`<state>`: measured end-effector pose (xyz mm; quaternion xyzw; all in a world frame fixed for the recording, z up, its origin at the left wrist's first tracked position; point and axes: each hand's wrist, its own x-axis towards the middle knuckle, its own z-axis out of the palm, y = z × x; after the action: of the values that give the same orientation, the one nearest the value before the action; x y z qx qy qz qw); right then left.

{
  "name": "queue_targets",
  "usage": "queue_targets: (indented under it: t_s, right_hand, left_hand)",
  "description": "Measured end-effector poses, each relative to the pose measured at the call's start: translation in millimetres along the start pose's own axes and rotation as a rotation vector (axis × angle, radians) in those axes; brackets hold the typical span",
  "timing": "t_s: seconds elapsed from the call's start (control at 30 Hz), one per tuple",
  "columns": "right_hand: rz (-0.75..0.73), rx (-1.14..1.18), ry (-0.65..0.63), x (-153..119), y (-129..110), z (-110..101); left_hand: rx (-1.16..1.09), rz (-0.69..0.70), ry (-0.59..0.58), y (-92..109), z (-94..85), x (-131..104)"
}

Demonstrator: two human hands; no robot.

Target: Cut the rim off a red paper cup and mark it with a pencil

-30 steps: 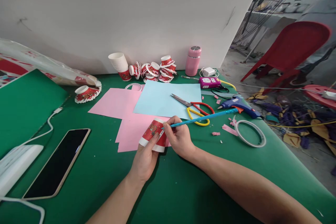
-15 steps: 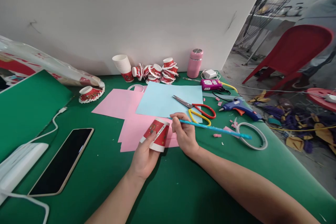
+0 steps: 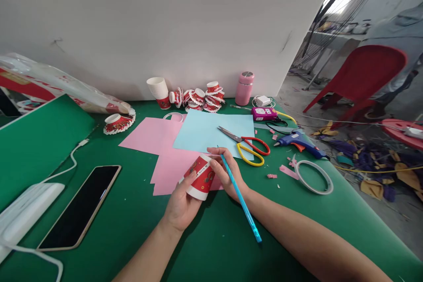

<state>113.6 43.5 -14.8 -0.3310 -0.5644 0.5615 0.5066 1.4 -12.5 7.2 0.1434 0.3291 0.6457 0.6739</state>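
Worn on the head. Looks forward and down across the green table [image 3: 132, 211], close above the left hand [image 3: 183, 206] and right hand [image 3: 230, 176]. Faces the white panel [image 3: 165, 22]; reaches the red chair [image 3: 372, 75] farther off.

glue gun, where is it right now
In the head view, the blue glue gun lies on the table's right side, just beyond the white tape ring.
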Motion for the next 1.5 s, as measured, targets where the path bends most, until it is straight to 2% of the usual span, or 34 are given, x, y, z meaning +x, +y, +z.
queue_targets:
  t_s: [0.17, 0.27, 0.47, 0.6, 0.73, 0.97, 1.1, 1.2, 1.3, 1.5]
  right_hand:
    - [0.025, -0.085, -0.003, -1, 3, -1]
    - [-0.03, -0.104, 0.001, 1, 2, -1]
    - [-0.112, -0.094, 0.208, 8, -4, -3]
    - [-0.156, -0.131, 0.227, 11, -9, -8]
    - [-0.16, -0.086, 0.193, 13, -14, -8]
    - [-0.025, 0.038, 0.081, 15, -18, 7]
    - [0.045, -0.006, 0.008, 18, -15, 13]
    - [0.001, -0.082, 0.001, 20, -12, 14]
    - [-0.042, -0.116, 0.023, 20, -8, 12]
    - [-0.054, -0.175, 0.009, 15, -5, 9]
  left_hand:
    - [0.127, 0.058, 0.044, -6, 3.5, -3]
    - [0.14, 0.065, 0.1, -6, 6.3, -4]
    - [0.126, 0.086, 0.272, -4, 7.7, -2]
    - [0.092, 0.084, 0.25, -3, 5.4, 1]
    - [0.097, 0.08, 0.244, -5, 3.9, 6]
    - [0.149, 0.088, 0.207, -9, -1.8, 9]
    - [0.156, 0.111, 0.149, -9, -1.9, 9]
    - [0.162, 0.119, 0.122, -9, -0.3, 9]
    - [0.17, 0.107, 0.154, -9, 1.2, 8]
    - [0.226, 0.093, 0.154, -12, 1.3, 7]
